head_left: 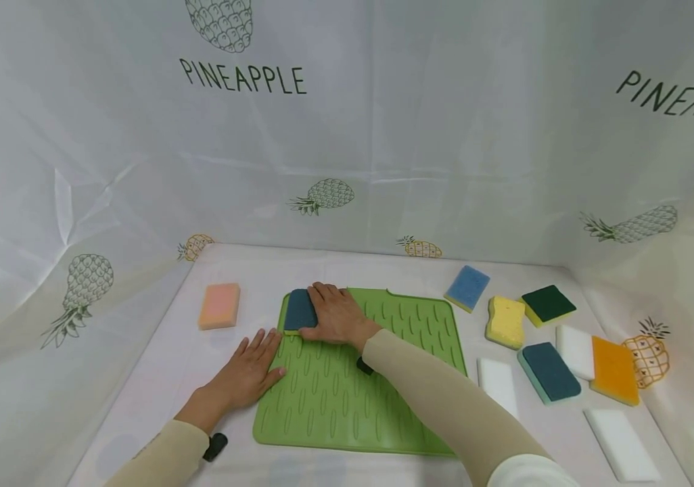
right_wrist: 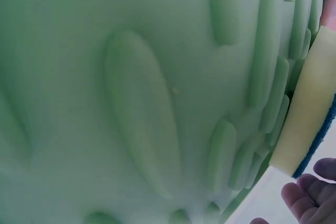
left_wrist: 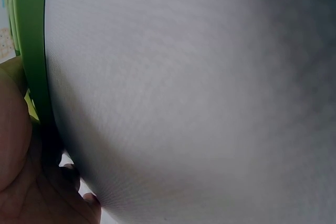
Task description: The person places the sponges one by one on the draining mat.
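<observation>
A sponge (head_left: 300, 310) with a dark blue top and a yellow underside lies on the far left corner of a green ribbed mat (head_left: 347, 406). My right hand (head_left: 337, 314) grips this sponge from its right side, thumb at the near edge and fingers at the far edge. In the right wrist view the sponge (right_wrist: 310, 103) shows its pale yellow side between thumb and fingers. Spread nearly flat, my left hand (head_left: 246, 372) rests at the mat's left edge, its fingertips close to the sponge's near corner and its thumb over the mat.
A pink-orange sponge (head_left: 220, 306) lies left of the mat. On the right are a blue sponge (head_left: 467, 287), a yellow one (head_left: 505, 322), a dark green one (head_left: 548, 304), a blue-grey one (head_left: 549, 372), an orange one (head_left: 615, 370) and several white blocks (head_left: 622, 445). A pineapple-print curtain (head_left: 444, 135) hangs behind.
</observation>
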A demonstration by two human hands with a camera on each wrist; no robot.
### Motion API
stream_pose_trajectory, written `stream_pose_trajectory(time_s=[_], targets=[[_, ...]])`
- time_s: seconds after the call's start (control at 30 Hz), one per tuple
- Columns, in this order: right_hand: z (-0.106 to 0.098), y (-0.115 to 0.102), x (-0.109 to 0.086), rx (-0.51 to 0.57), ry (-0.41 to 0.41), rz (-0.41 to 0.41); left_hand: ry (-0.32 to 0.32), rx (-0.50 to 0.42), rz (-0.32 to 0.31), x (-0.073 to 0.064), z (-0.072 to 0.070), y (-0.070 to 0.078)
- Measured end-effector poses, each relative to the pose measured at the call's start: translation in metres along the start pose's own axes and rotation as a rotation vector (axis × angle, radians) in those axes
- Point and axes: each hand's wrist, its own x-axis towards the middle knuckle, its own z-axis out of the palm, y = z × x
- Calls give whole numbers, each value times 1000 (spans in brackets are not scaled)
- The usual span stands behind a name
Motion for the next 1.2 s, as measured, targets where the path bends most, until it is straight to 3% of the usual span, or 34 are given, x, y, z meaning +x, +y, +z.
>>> stream_pose_trajectory(time_s=[0.27, 0.47, 0.6, 0.77, 1.0, 1.2], targets=[[-9, 4, -6, -82, 105, -40, -11, 19, -5, -1, -5, 4], [-17, 25, -22, -149, 256, -74, -16, 28, -1, -3, -7, 1], [-23, 49, -38, -166, 323, -72, -33, 25, 10, -3, -10, -2], [-36, 83, -63, -189, 350, -25, -32, 25, 22, -4, -12, -2], [-48, 143, -104, -220, 416, 21, 7, 9, 51, -4, -8, -5], [-57, 200, -142, -262, 393, 108, 8, -7, 46, -3, -8, -2]])
